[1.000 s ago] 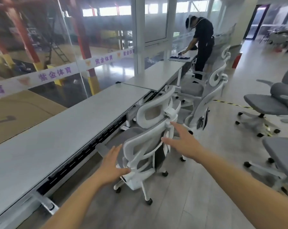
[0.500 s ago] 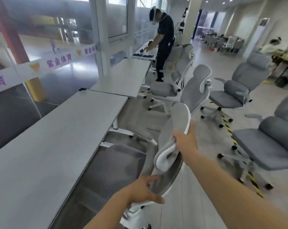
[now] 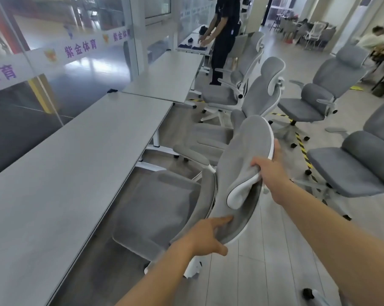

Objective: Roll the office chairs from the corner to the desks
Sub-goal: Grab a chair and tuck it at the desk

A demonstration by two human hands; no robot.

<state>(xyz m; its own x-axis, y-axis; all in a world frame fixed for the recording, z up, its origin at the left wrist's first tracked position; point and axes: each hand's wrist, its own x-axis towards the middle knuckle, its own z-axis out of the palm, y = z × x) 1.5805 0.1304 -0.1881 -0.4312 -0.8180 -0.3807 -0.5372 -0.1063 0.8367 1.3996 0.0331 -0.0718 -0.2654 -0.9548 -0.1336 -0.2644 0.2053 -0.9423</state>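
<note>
A grey office chair [image 3: 160, 208] with a white frame stands right in front of me, its seat beside the long grey desk [image 3: 61, 182]. My right hand [image 3: 267, 166] grips the right edge of its headrest [image 3: 248, 151]. My left hand [image 3: 205, 238] holds the lower left edge of the backrest, fingers on the fabric and thumb under the rim. Only a bit of the chair's white base shows below my left arm.
More grey chairs stand along the desks ahead [image 3: 259, 89] and loose on the floor at the right [image 3: 319, 98] [image 3: 358, 164]. A person in dark clothes [image 3: 225, 40] works at a far desk. Glass wall on the left. Yellow-black floor tape [image 3: 302, 146].
A second ago both hands were open and reaching for the chair's back. Now they hold the headrest and backrest, and the chair has turned so its seat lies along the desk.
</note>
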